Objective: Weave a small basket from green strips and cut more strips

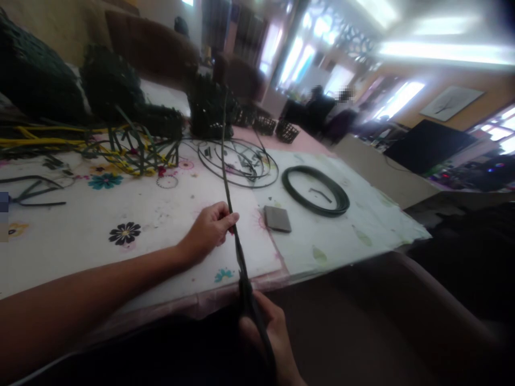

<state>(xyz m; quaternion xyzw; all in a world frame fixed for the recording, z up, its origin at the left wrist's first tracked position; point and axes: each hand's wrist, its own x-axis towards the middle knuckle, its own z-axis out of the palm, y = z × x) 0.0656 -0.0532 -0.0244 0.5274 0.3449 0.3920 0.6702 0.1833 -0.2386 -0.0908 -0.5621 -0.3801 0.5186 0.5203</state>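
My left hand (pixel 213 225) pinches a long dark green strip (pixel 224 161) between thumb and fingers, over the front of the table. The strip stands up steeply from the hand, and its lower end runs down to a pair of dark scissors (pixel 246 289). My right hand (pixel 271 332) is closed around the scissors' handles at the table's front edge. The blades point up along the strip, close below my left fingers; blur hides whether they touch it. A small grey block (pixel 277 219) lies to the right of my left hand.
A dark green coil (pixel 286 187) lies on the right, and looser loops (pixel 209 166) lie behind my left hand. Yellow and green strips (pixel 140 155) are heaped at left. Dark woven pieces (pixel 108 86) and small baskets (pixel 287 132) stand at the back. People (pixel 317 110) sit far off.
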